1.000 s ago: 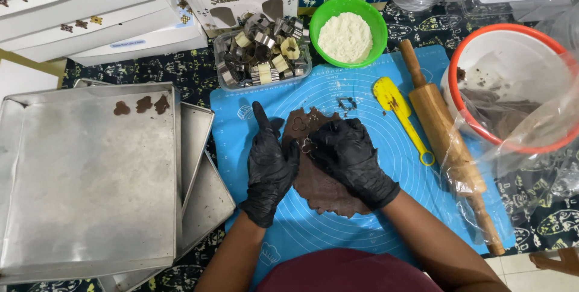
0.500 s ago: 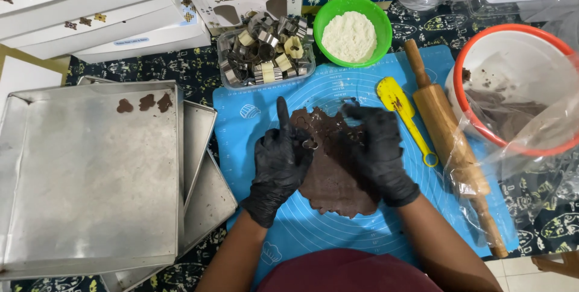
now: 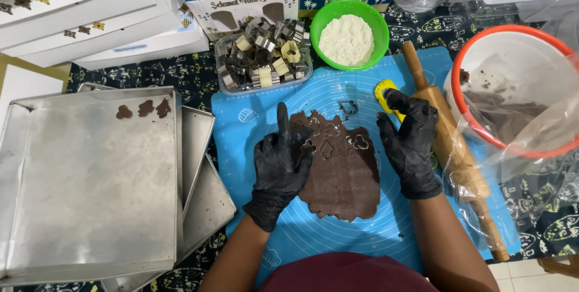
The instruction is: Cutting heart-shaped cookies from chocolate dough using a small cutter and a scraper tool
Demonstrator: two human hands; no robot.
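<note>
A rolled sheet of dark brown dough (image 3: 344, 177) lies on a blue silicone mat (image 3: 374, 232). Several shapes are pressed into its top edge. My left hand (image 3: 278, 168), in a black glove, rests flat on the dough's left edge with the index finger pointing away from me. My right hand (image 3: 410, 144), also gloved, lies just right of the dough, its fingers curled over a yellow plastic tool (image 3: 382, 90). A small metal cutter (image 3: 348, 108) sits on the mat above the dough.
A wooden rolling pin (image 3: 452, 153) lies along the mat's right side. A green bowl (image 3: 319, 27) of flour and a clear tub of metal cutters (image 3: 265, 57) stand behind. Stacked metal trays (image 3: 90, 177) at left hold three dough cut-outs (image 3: 143, 109). A red-rimmed bowl (image 3: 464, 63) sits at right.
My right hand has left the dough and moved right onto the yellow tool. My left hand has stayed on the dough's left edge.
</note>
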